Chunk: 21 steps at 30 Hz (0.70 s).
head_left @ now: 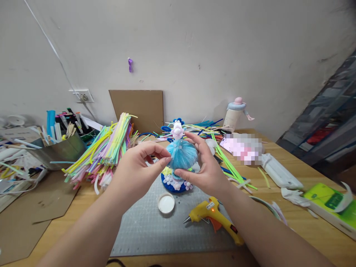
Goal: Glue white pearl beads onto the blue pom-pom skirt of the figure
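Observation:
A small doll figure (182,154), made of fuzzy pipe cleaners, stands upright in the middle of the head view. It has a light blue flared skirt, a white and pale pink top, and dark blue loops at the head. Below it sits a round dark blue base (177,189) with white and lilac flowers. My right hand (204,163) curves around the skirt's right side, its thumb under the skirt's edge. My left hand (146,165) is at the skirt's left edge, thumb and forefinger pinched together; anything between those fingertips is too small to make out.
A yellow glue gun (213,215) with a lit orange light and a white round lid (166,203) lie on the grey cutting mat (144,230). Pastel pipe cleaners (111,144) are bundled left, beside a metal container (59,150). A bottle (233,115) and phone (241,148) stand right.

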Motion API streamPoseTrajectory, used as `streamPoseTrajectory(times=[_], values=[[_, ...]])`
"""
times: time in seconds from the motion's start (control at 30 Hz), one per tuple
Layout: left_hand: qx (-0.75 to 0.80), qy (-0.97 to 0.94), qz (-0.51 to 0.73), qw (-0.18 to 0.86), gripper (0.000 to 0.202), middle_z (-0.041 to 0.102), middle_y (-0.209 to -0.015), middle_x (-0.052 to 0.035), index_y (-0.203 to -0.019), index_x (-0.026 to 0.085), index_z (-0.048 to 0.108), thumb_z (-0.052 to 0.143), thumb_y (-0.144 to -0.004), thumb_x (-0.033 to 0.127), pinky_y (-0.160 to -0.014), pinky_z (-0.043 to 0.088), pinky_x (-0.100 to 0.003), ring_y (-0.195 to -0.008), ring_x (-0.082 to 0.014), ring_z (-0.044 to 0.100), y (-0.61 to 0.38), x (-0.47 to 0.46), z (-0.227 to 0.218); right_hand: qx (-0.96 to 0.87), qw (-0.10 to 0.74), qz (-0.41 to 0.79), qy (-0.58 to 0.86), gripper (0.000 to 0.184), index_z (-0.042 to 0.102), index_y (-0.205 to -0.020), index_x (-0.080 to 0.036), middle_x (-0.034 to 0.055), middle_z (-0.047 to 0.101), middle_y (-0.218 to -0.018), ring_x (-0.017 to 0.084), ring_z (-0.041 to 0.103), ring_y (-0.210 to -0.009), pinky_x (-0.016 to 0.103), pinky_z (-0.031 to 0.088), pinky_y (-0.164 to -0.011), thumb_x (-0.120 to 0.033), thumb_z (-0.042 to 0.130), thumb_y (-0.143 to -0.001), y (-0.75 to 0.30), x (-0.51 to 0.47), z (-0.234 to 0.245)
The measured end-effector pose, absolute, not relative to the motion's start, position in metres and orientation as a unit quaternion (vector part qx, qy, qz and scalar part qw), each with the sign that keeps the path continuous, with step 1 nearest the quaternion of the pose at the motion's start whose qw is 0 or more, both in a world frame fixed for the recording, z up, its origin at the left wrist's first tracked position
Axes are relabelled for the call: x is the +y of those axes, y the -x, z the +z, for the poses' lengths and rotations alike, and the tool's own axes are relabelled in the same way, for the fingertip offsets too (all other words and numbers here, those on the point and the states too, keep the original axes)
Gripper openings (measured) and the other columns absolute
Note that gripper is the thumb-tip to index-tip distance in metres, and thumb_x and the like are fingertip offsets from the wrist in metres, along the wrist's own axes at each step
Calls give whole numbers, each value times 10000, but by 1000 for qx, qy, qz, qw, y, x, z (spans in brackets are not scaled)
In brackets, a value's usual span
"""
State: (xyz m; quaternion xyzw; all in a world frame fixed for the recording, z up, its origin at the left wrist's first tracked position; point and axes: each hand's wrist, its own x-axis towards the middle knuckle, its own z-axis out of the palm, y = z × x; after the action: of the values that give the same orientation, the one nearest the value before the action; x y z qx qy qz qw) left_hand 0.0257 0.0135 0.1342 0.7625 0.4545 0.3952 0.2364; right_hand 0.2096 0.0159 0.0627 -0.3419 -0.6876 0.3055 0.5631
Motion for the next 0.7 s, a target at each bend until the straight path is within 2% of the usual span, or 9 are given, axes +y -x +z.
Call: streamPoseTrajectory(times=[0.4, 0.7], values=[[457, -772, 389, 209, 70, 662, -760, 8, -731, 202, 658, 630, -791, 221, -649, 418, -254, -726, -135, 556, -29, 12, 136, -680, 569, 317, 336, 851, 317, -1415, -333, 68, 409, -1446, 290, 430, -1325, 480, 331, -1136, -290, 809, -721, -209, 16, 62], [448, -784, 378, 206, 77, 667, -777, 11, -735, 199, 657, 630, -801, 226, -664, 419, -257, -750, -132, 563, -27, 12, 135, -679, 573, 312, 335, 853, 320, -1411, -341, 57, 421, -1431, 278, 433, -1317, 462, 340, -1132, -292, 812, -716, -209, 16, 62]])
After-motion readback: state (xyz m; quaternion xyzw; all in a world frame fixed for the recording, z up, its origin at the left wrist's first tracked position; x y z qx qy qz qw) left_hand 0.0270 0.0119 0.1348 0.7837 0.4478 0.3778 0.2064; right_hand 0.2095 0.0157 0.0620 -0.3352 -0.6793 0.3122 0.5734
